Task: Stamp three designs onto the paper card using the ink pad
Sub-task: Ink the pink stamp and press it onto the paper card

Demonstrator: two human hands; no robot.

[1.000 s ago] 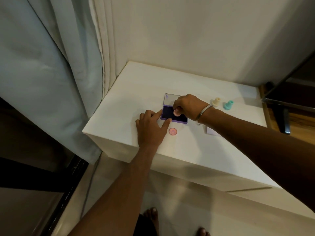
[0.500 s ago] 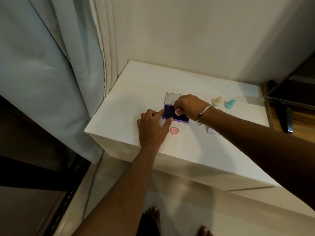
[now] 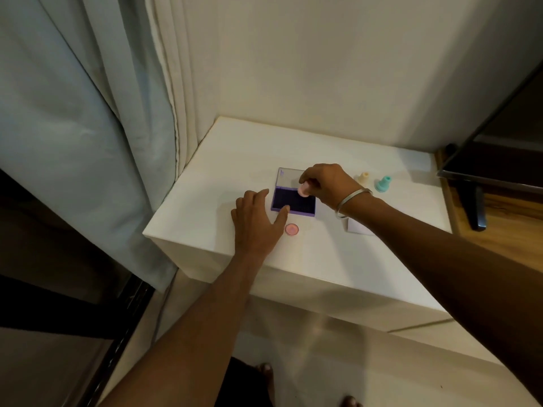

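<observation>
A purple ink pad (image 3: pixel 291 202) lies open on the white table (image 3: pixel 205 201), its clear lid (image 3: pixel 287 177) folded back. My right hand (image 3: pixel 327 183) grips a pink stamp (image 3: pixel 303 190) and holds it tilted just above the pad's far right corner. My left hand (image 3: pixel 258 223) rests flat with fingers spread, thumb and forefinger against the pad's left and front edges. A round pink cap (image 3: pixel 291 229) lies in front of the pad. The paper card (image 3: pixel 357 227) shows partly under my right forearm.
A cream stamp (image 3: pixel 363 178) and a teal stamp (image 3: pixel 383 183) stand at the right rear of the table. Curtains hang at the left, a wall behind. A dark TV with its stand (image 3: pixel 476 207) is at the right on a wooden surface.
My right hand has lifted the pink stamp off the ink surface and moved it toward the pad's far right corner. My left hand has stayed against the pad.
</observation>
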